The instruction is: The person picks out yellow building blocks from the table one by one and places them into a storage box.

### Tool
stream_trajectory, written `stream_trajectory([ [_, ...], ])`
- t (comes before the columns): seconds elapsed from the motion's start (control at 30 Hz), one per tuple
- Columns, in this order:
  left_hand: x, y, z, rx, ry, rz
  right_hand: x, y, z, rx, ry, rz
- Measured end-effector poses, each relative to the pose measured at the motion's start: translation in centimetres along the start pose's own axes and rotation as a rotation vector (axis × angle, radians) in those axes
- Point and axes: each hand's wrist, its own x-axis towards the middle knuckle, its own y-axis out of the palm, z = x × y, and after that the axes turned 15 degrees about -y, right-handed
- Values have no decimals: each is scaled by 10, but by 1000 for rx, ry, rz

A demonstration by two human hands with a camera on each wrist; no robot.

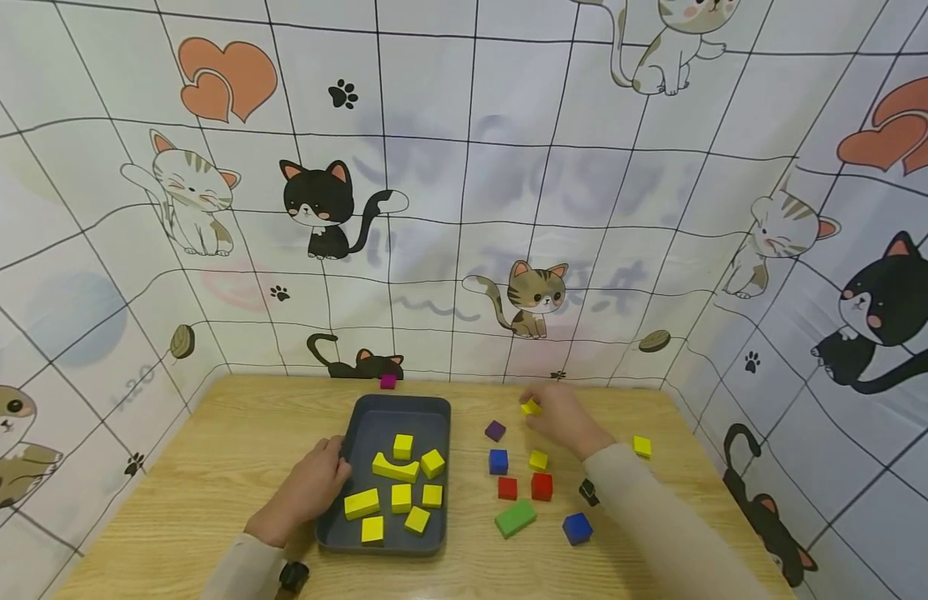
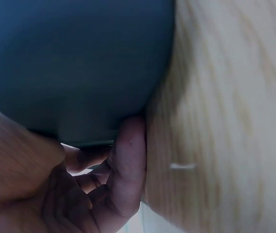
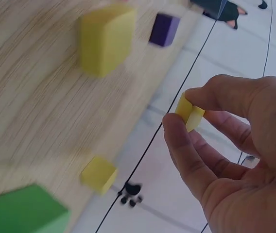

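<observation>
My left hand (image 1: 309,483) grips the left edge of a dark grey tray (image 1: 332,533); the left wrist view shows fingers (image 2: 130,160) against the tray's side (image 2: 79,68). Yellow blocks lie in the tray, among them a curved arch-shaped block (image 1: 395,470). At the back right of the table, my right hand (image 1: 564,419) pinches a small yellow block (image 3: 195,119) between thumb and fingertips, raised above the wood in the right wrist view. Nearest to this hand are a purple block (image 1: 495,431) and a loose yellow block (image 1: 538,461).
Right of the tray lie a blue block (image 1: 498,462), red blocks (image 1: 542,487), a green block (image 1: 515,519) and another blue block (image 1: 578,528). A yellow block (image 1: 642,447) sits farther right. A magenta block (image 1: 388,382) stands behind the tray. Cat-print cloth (image 1: 433,192) surrounds the wooden table (image 1: 231,433).
</observation>
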Motion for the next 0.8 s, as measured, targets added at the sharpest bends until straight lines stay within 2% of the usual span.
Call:
stream_trajectory([
  [0.23, -1, 0, 0, 8, -11, 4, 14, 9, 35, 54, -67, 6],
  [0.53, -1, -1, 0, 8, 4, 0, 33, 27, 70, 13, -209, 31],
  [0.8, 0, 0, 1, 8, 4, -2, 49, 41, 100, -4, -257, 75],
])
